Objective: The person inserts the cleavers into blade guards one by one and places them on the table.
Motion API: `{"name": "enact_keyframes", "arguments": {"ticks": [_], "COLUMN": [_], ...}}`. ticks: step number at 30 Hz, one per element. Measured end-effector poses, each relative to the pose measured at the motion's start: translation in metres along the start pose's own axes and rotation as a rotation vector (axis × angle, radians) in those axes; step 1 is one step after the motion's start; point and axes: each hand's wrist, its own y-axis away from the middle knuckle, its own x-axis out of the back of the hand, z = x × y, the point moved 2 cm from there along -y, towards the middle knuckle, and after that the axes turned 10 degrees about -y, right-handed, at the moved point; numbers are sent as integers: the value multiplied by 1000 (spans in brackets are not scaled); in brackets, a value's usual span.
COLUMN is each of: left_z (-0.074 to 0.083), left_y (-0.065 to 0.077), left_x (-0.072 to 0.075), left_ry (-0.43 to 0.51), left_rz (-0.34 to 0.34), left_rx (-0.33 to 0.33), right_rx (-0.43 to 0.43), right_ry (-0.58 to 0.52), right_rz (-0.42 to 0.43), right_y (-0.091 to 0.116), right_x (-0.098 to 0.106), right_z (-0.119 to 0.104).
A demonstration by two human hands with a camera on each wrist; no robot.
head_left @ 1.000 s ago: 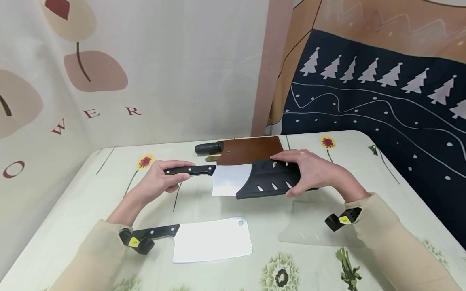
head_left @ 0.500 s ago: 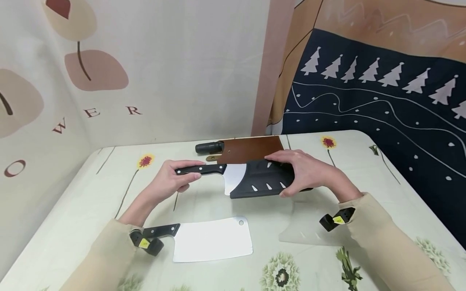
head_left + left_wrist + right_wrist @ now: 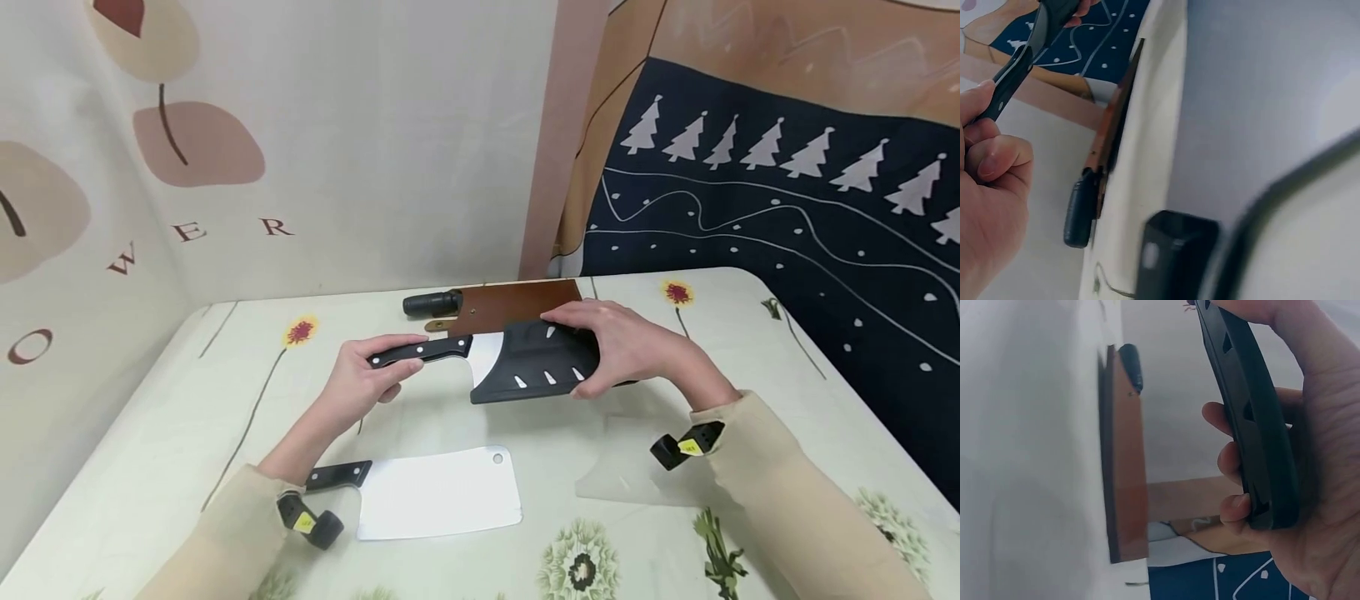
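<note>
My left hand (image 3: pixel 367 375) pinches the black riveted handle of a cleaver (image 3: pixel 486 352) between thumb and fingers, above the table. Most of its blade sits inside a black blade sheath (image 3: pixel 536 362) with white slots; only a strip of bare metal shows beside the handle. My right hand (image 3: pixel 622 346) grips the sheath from its far end, thumb at the near edge and fingers over the top. In the right wrist view the fingers wrap round the sheath (image 3: pixel 1250 419). A second cleaver (image 3: pixel 438 493) lies bare on the table below, handle to the left.
Behind the hands, a brown leather sheath (image 3: pixel 517 302) lies at the table's back edge, with a dark handle (image 3: pixel 431 305) sticking out at its left. A translucent blade cover (image 3: pixel 622 475) lies at the right, under the right forearm. Printed cloth hangs behind the table.
My left hand has moved right, pushing the cleaver deeper into the black sheath, so less blade shows. My right hand has shifted slightly left with the sheath.
</note>
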Motion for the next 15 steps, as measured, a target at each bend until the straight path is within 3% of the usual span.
{"name": "enact_keyframes", "arguments": {"ticks": [8, 15], "left_z": [-11, -20], "left_y": [-9, -14], "left_x": [4, 9], "left_ry": [-113, -233], "left_rz": [-67, -119], "left_rx": [101, 148], "right_rx": [-28, -44], "right_ry": [16, 49], "right_rz": [-44, -59], "right_y": [-7, -8], "right_x": [-6, -16], "right_z": [6, 17]}}
